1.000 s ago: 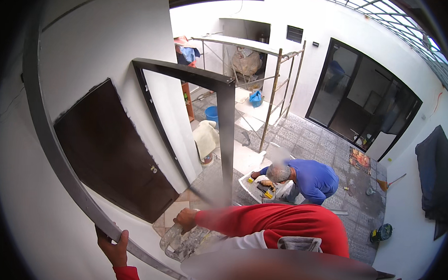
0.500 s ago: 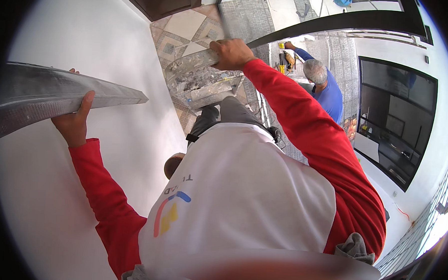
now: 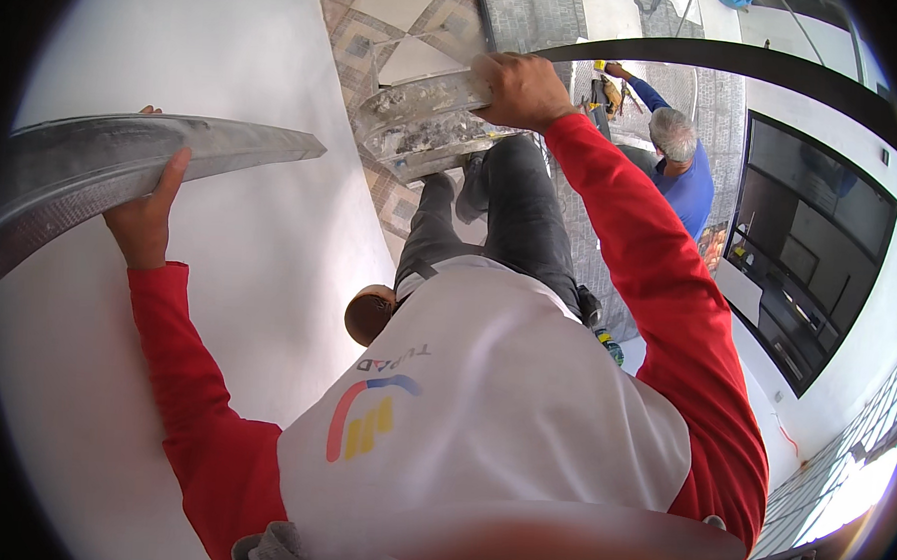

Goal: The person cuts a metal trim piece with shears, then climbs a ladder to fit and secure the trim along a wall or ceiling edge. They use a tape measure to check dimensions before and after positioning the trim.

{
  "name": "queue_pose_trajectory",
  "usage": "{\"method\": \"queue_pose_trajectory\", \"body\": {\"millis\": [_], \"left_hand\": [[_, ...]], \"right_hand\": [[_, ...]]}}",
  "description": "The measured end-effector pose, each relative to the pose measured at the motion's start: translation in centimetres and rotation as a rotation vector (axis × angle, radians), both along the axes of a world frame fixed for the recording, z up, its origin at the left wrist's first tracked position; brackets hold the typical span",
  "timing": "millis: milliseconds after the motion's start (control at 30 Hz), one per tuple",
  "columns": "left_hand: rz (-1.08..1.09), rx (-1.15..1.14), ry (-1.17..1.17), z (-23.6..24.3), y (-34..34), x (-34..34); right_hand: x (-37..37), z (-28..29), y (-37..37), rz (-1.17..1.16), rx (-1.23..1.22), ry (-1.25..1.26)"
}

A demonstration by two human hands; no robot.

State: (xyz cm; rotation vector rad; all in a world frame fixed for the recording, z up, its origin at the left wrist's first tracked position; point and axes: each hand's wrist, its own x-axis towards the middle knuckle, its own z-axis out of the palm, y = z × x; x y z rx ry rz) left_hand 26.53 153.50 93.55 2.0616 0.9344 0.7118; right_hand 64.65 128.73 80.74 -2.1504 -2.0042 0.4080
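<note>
A long grey metal channel (image 3: pixel 93 164) crosses the left side, its narrow end pointing toward the middle. My left hand (image 3: pixel 151 207) is closed around it from below, thumb on the near face and fingertips showing over the far edge. At upper centre my right hand (image 3: pixel 527 91) is closed, its fingers curled down. It sits where a grey, plaster-splattered strip (image 3: pixel 416 103) meets the end of a black bar (image 3: pixel 679 54). Which of these it grips is hidden. Below that strip, a splattered plank (image 3: pixel 444 152) lies near my feet.
A white wall (image 3: pixel 251 221) stands close on my left. Below on the right, a person in blue (image 3: pixel 688 180) reaches toward tools (image 3: pixel 612 95) on the floor. A dark-framed window (image 3: pixel 816 236) is at the right. A round brown object (image 3: pixel 371 315) is beside my waist.
My view has shifted, showing more of my legs. The channel's narrow end sits slightly farther right and higher. My right hand appears farther right and higher, still closed.
</note>
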Motion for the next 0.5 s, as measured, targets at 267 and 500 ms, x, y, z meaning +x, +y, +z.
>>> {"method": "queue_pose_trajectory", "body": {"millis": [267,500], "left_hand": [[0.009,-0.068,0.184,-0.4,1.5,-2.1],[-0.109,-0.192,0.266,-0.9,2.3,-5.1]], "right_hand": [[0.2,-0.3,0.3,0.000,-0.065,0.079],[-2.3,-1.7,4.8,0.306,-0.271,0.141]]}}
